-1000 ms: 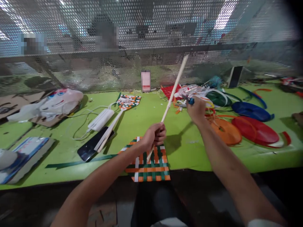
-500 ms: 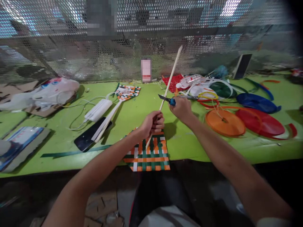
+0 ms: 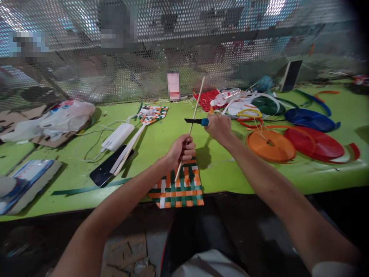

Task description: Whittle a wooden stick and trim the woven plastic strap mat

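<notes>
My left hand is closed around a thin pale wooden stick, which slants up and away from me. In my right hand is a blue-handled knife; its dark blade crosses the stick just above my left fist. Under my left hand lies a woven mat of orange, green and white strips, reaching the table's front edge. The stick's lower end is over this mat. Farther back on the left rests a woven fan with a pale split handle, which lies across a black phone.
Coils of orange strip, red strip and blue strip lie on the right of the green table. A white power strip and a plastic bag are on the left. A perforated metal screen stands behind.
The stick has turned in my left hand, now showing a narrower side, and its top is lower in view. The knife blade has come level across it. The camera view has shifted slightly.
</notes>
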`<state>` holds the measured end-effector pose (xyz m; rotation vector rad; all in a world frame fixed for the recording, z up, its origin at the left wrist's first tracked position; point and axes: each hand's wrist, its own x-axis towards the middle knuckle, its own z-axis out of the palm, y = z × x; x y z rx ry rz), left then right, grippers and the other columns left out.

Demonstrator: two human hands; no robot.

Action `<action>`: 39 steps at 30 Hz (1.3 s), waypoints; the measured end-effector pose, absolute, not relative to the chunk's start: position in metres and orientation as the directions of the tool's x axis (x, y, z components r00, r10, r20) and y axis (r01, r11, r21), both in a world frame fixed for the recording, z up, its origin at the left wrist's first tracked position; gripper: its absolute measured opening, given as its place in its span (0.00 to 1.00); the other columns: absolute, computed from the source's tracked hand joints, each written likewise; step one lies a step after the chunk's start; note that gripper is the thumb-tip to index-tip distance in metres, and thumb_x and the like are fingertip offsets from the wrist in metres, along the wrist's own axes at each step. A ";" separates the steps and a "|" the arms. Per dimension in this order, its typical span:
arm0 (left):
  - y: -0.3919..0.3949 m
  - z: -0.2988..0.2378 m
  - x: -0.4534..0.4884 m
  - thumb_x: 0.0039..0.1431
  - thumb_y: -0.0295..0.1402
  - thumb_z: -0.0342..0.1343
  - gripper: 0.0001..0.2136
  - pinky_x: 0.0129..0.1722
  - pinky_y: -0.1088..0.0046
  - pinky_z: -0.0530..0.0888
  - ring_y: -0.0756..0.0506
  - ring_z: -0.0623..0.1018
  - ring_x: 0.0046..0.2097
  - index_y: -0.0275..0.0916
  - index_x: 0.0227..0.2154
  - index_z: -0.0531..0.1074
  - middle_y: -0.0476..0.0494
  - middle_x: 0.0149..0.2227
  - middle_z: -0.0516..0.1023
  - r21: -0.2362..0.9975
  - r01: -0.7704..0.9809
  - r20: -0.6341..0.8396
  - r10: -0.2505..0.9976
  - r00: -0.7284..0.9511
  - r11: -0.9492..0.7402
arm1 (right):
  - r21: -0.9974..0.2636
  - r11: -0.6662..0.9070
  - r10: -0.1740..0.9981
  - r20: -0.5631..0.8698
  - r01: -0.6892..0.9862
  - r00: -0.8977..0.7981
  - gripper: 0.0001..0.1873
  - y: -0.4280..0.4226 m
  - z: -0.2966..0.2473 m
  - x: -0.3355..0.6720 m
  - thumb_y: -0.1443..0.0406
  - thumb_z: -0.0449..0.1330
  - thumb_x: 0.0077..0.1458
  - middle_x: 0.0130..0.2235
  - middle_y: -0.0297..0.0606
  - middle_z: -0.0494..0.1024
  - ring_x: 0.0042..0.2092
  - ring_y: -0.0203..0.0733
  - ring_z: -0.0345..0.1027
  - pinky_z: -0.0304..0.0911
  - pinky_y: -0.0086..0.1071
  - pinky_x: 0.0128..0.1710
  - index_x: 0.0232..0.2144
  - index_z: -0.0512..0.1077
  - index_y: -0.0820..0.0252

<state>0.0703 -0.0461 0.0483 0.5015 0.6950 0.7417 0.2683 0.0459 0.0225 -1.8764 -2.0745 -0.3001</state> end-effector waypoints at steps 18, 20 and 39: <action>-0.046 0.051 0.083 0.72 0.36 0.49 0.16 0.11 0.83 0.43 0.57 0.47 0.16 0.41 0.27 0.55 0.60 0.22 0.45 0.642 -0.436 -0.426 0.766 0.481 0.631 | -0.002 0.239 0.849 0.486 0.971 -0.208 0.11 0.080 0.014 0.293 0.68 0.55 0.59 0.40 0.50 0.79 0.44 0.54 0.69 0.58 0.43 0.45 0.39 0.77 0.61; -0.048 0.050 0.084 0.72 0.36 0.49 0.16 0.11 0.83 0.44 0.57 0.47 0.16 0.41 0.27 0.55 0.60 0.22 0.45 0.666 -0.414 -0.422 0.771 0.477 0.621 | -0.021 0.247 0.838 0.507 0.969 -0.203 0.12 0.083 0.011 0.299 0.69 0.54 0.59 0.41 0.50 0.79 0.46 0.56 0.68 0.57 0.44 0.47 0.41 0.76 0.60; -0.053 0.036 0.084 0.71 0.39 0.50 0.17 0.13 0.82 0.46 0.56 0.47 0.17 0.42 0.26 0.54 0.59 0.22 0.46 0.677 -0.490 -0.341 0.825 0.452 0.549 | -0.151 0.109 0.926 0.375 0.983 -0.045 0.10 0.029 0.021 0.231 0.65 0.58 0.60 0.34 0.52 0.81 0.36 0.56 0.75 0.60 0.40 0.34 0.37 0.79 0.61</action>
